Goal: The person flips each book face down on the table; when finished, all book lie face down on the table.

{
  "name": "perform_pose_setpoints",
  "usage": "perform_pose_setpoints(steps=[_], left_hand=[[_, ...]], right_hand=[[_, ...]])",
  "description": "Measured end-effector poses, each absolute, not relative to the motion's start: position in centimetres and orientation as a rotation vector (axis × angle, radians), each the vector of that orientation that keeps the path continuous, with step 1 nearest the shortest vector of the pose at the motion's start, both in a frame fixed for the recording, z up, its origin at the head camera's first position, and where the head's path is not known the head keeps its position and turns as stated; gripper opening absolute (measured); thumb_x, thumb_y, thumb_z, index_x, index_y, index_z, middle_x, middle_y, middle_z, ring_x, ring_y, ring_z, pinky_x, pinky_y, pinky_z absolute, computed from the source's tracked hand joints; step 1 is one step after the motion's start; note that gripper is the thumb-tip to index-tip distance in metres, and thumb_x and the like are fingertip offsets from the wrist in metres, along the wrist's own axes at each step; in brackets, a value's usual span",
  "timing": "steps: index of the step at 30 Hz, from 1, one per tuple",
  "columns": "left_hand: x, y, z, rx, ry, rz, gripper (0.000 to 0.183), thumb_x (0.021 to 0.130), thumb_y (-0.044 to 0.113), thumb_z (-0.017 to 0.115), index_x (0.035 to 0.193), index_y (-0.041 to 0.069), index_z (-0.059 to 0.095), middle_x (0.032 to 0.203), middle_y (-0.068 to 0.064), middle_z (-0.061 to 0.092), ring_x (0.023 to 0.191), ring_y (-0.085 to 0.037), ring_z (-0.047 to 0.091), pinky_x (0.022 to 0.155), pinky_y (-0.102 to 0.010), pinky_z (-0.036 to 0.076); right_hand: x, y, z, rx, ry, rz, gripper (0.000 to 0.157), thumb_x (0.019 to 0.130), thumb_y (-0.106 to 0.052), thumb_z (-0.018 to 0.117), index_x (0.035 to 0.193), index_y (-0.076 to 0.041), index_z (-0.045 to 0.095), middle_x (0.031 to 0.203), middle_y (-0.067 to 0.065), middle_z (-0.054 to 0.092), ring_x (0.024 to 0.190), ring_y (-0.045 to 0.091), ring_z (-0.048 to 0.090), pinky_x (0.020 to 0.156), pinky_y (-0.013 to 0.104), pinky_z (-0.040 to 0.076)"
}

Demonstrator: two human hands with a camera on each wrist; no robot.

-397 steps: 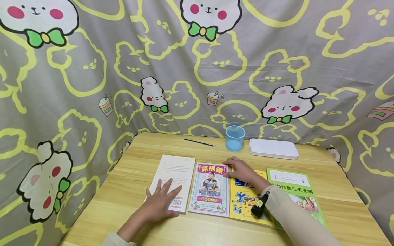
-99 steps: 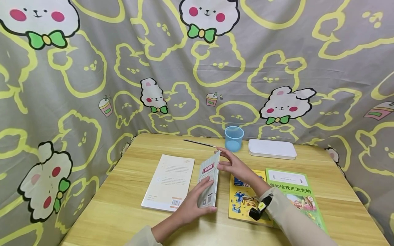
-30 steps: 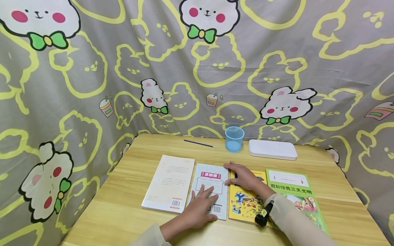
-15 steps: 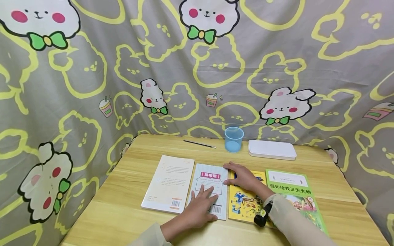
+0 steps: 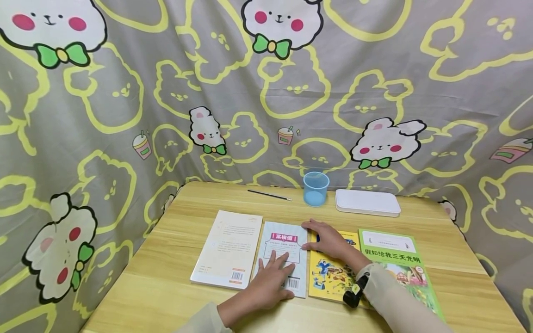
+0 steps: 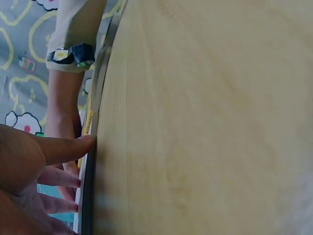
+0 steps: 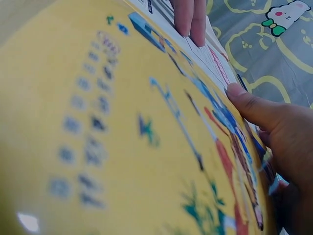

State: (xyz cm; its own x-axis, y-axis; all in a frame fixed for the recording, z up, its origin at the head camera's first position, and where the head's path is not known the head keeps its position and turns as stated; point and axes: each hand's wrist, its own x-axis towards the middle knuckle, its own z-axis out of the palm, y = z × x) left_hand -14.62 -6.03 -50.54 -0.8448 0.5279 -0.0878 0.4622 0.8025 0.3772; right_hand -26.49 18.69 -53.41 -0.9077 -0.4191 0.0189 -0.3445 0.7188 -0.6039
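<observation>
A light blue book (image 5: 284, 252) lies flat on the table, its text and barcode side up. My left hand (image 5: 270, 282) rests on its lower part with fingers spread, hiding some of the cover. In the left wrist view the thumb (image 6: 73, 148) lies at the book's near edge. My right hand (image 5: 329, 238) touches the book's upper right edge with its fingertips, arching over the top of a yellow picture-cover book (image 5: 326, 280). The right wrist view has that yellow cover (image 7: 142, 98) up close. Left of the blue book lies a cream book (image 5: 229, 245), barcode side up.
A green book (image 5: 399, 256) lies at the right, partly under the right sleeve (image 5: 395, 296). Along the back of the wooden table (image 5: 137, 277) are a pencil (image 5: 269, 194), a blue see-through cup (image 5: 316, 189) and a white case (image 5: 367, 202). Patterned curtain (image 5: 233, 92) hangs behind.
Earlier the left hand lay on the cream book and the middle book showed its picture cover. Both hands then held it tilted up; now it lies other side up. The last second shows no change.
</observation>
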Motion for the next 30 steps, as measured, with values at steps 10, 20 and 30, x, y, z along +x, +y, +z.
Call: perform_pose_setpoints(steps=[10,20,30], left_hand=[[-14.7,-6.1,-50.5,0.783,2.8,0.514,0.072,0.088,0.042,0.079,0.15,0.015,0.056,0.166,-0.012,0.034,0.152,-0.05,0.023,0.113,-0.078,0.024],[-14.7,-6.1,-50.6,0.766,2.811,0.51,0.072,0.087,0.042,0.08,0.15,0.016,0.056,0.166,-0.012,0.035,0.152,-0.049,0.024,0.113,-0.077,0.024],[-14.5,-5.9,-50.5,0.759,2.805,0.536,0.072,0.087,0.039,0.082,0.149,0.014,0.057,0.166,-0.013,0.035,0.152,-0.049,0.023,0.114,-0.077,0.022]], right_hand=[[-26.4,19.1,-53.0,-0.664,2.806,-0.983,0.076,0.088,-0.052,0.077,0.151,-0.017,0.053,0.159,0.013,0.046,0.151,0.042,0.033,0.117,0.066,0.031],[-25.8,20.7,-52.8,-0.617,2.822,-0.985,0.078,0.089,-0.053,0.076,0.153,-0.014,0.051,0.159,0.015,0.045,0.15,0.043,0.033,0.118,0.066,0.03],[-25.0,23.1,-52.9,-0.633,2.868,-0.954,0.077,0.091,-0.049,0.075,0.152,-0.009,0.051,0.157,0.02,0.047,0.147,0.047,0.036,0.115,0.068,0.033]])
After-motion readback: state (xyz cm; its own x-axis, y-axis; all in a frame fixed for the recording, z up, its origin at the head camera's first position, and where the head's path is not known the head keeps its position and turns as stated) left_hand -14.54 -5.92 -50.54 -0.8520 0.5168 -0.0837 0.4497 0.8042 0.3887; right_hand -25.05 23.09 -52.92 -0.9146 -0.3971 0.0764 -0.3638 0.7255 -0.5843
